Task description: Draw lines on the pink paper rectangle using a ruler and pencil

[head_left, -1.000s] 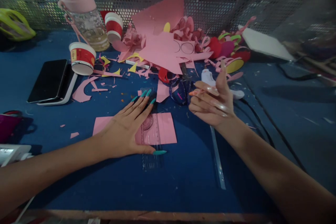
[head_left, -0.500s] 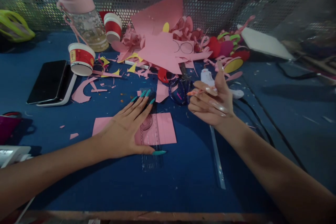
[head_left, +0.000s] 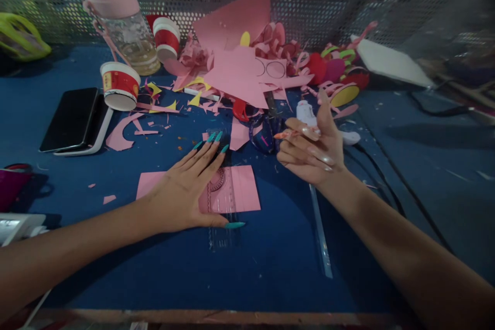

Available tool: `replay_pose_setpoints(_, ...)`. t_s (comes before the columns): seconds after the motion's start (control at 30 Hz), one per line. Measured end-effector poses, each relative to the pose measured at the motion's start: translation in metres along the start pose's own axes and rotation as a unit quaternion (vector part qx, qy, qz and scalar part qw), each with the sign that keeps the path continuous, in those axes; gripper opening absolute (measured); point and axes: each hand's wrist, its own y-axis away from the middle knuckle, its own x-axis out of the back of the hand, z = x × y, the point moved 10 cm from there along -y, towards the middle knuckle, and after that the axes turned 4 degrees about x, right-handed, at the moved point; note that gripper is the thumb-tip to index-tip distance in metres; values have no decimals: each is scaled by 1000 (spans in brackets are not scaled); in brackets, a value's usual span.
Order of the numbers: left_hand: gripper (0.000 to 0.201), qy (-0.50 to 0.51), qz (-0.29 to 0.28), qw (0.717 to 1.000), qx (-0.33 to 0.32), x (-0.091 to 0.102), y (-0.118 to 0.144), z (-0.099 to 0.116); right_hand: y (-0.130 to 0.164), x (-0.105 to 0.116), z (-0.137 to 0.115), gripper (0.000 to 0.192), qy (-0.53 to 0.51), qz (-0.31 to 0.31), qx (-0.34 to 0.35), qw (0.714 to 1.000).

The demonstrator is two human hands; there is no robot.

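Barely anything has moved except the orange-tipped stick [head_left: 282, 135], poking slightly further from my right hand [head_left: 315, 150], whose fingers curl around it. I have my left hand [head_left: 181, 191] spread wide across the clear ruler [head_left: 222, 198], presumably to stop it slipping on the pink paper [head_left: 246, 188] beneath.

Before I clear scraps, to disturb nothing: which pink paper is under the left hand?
The rectangular sheet crossed by the clear ruler; other pink pieces lie apart from it.

blue tbl [head_left: 270, 278] w/ pink ppr [head_left: 246, 189], btl [head_left: 135, 44], scraps [head_left: 117, 137]
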Motion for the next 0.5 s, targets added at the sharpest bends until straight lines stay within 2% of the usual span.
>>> replay_pose_setpoints(0.23,116,6,7,1000,-7,0,1,0,0,-2,-2,69,8,-15,1,1000)
replay_pose_setpoints(0.5,118,17,-1,1000,-2,0,0,0,-1,3,0,75,9,9,-7,1000)
